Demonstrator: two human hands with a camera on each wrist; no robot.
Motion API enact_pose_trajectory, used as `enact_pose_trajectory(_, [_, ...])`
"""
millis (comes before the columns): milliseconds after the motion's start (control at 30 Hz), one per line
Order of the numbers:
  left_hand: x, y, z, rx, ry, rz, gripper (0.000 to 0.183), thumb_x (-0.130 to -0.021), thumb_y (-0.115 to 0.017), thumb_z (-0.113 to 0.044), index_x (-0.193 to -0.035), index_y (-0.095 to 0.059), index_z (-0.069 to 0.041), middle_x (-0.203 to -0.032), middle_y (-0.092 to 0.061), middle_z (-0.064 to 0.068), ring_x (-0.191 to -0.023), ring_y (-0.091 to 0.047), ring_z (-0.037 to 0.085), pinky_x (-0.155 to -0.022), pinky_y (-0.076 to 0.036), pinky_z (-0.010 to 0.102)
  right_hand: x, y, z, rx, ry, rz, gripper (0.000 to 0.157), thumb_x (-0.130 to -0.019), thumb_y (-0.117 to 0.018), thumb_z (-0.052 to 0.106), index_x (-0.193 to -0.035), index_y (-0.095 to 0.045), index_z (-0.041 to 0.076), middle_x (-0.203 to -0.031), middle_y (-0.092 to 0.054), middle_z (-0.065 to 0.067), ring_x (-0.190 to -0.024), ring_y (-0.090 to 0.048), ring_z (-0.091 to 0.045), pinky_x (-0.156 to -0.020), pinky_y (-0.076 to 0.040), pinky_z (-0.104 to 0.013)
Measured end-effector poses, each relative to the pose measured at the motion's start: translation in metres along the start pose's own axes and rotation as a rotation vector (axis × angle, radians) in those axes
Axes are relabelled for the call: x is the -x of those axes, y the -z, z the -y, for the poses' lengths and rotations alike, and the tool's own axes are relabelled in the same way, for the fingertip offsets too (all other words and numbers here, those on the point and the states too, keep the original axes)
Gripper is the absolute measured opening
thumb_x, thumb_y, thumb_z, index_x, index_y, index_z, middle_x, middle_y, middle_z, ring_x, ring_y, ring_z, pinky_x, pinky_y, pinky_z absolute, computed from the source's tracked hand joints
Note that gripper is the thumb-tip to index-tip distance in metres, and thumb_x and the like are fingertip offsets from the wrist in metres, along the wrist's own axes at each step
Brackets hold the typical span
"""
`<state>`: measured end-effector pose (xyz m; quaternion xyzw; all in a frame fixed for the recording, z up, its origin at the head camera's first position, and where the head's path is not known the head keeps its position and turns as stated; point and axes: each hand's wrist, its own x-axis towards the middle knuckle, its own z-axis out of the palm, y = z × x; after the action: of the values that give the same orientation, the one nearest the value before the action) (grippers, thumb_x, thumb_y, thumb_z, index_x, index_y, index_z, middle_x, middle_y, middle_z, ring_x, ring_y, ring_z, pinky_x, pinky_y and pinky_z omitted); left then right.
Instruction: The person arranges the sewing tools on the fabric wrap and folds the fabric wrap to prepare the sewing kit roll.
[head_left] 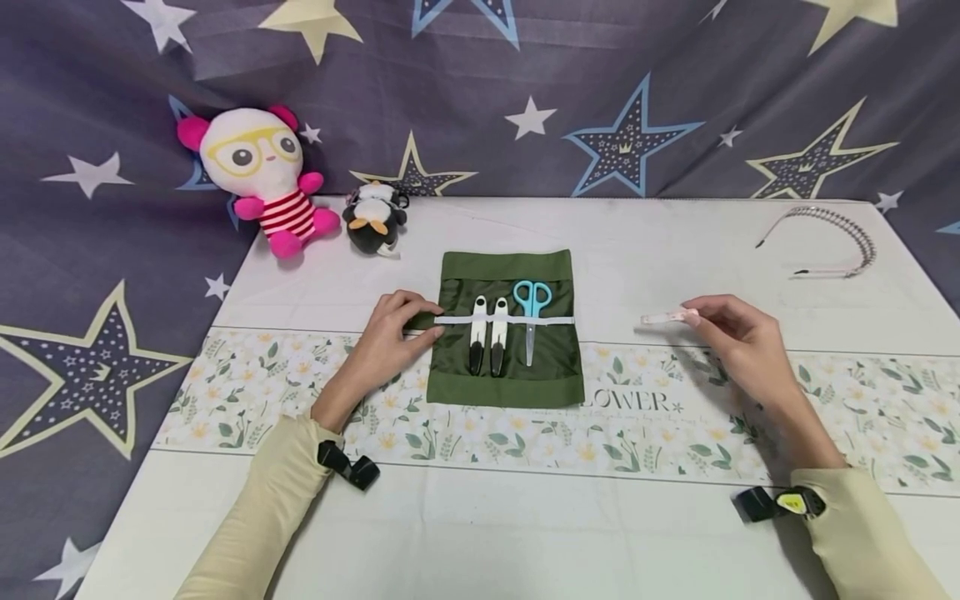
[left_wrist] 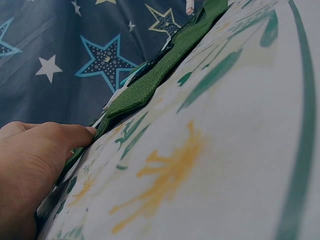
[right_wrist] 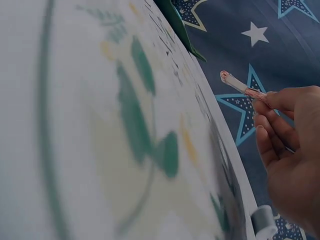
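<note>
A green fabric organizer (head_left: 506,390) lies spread flat, with a white elastic band (head_left: 450,320) across its middle. Under the band sit two slim white tools with black ends (head_left: 478,333) and a pair of blue-handled scissors (head_left: 532,298), blades toward me. My left hand (head_left: 390,333) holds the organizer's left edge beside the band's end, thumb and forefinger on the fabric; the thumb shows at that edge in the left wrist view. To the right, my right hand (head_left: 742,342) pinches a slim white-and-pink strip-like piece (right_wrist: 239,84) with a rounded tip, raised over the table and pointing left.
A pink-and-white plush toy (head_left: 258,179) and a small penguin plush (head_left: 372,218) sit at the back left. A headband (head_left: 840,221) lies at the back right. A flowered runner (head_left: 300,367) crosses the white table (head_left: 480,533); a star-patterned cloth (head_left: 480,75) hangs behind.
</note>
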<state>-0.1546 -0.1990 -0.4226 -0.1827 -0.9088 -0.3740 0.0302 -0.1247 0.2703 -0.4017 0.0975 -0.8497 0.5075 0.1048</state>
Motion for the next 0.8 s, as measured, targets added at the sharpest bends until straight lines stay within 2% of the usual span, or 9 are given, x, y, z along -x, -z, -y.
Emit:
enact_pose_trajectory(233, [0.0, -0.001, 0.001, -0.008, 0.0, 0.003, 0.029, -0.1, -0.073, -0.024, -0.126, -0.072, -0.011, -0.127, -0.056, 0.008, -0.122, -0.045, 0.03, -0.1, -0.04, 0.054, -0.012, -0.014, 0.006, -0.059, 0.039, 0.02, 0.02, -0.102, -0.066, 0.003, -0.119, -0.071, -0.004, -0.102, -0.069, -0.004, -0.084, -0.062, -0.018, -0.07, -0.046, -0.017])
enact_pose_trajectory(500, [0.0, 0.0, 0.0, -0.011, -0.001, 0.002, 0.03, -0.099, -0.074, -0.025, -0.126, -0.072, -0.011, -0.127, -0.057, 0.008, -0.121, -0.045, 0.03, -0.099, -0.04, 0.053, -0.024, -0.028, 0.01, -0.078, 0.062, 0.038, 0.02, -0.101, -0.067, 0.003, -0.119, -0.071, -0.004, -0.102, -0.071, -0.003, -0.089, -0.065, -0.018, -0.076, -0.048, -0.016])
enact_pose_trajectory(800, [0.0, 0.0, 0.0, -0.005, 0.007, 0.005, 0.03, -0.1, -0.073, -0.026, -0.126, -0.072, -0.011, -0.127, -0.057, 0.009, -0.122, -0.045, 0.031, -0.1, -0.039, 0.054, -0.034, -0.042, 0.016, -0.157, 0.098, 0.072, 0.019, -0.1, -0.066, -0.002, -0.118, -0.071, -0.007, -0.101, -0.073, -0.007, -0.09, -0.067, -0.019, -0.079, -0.05, -0.017])
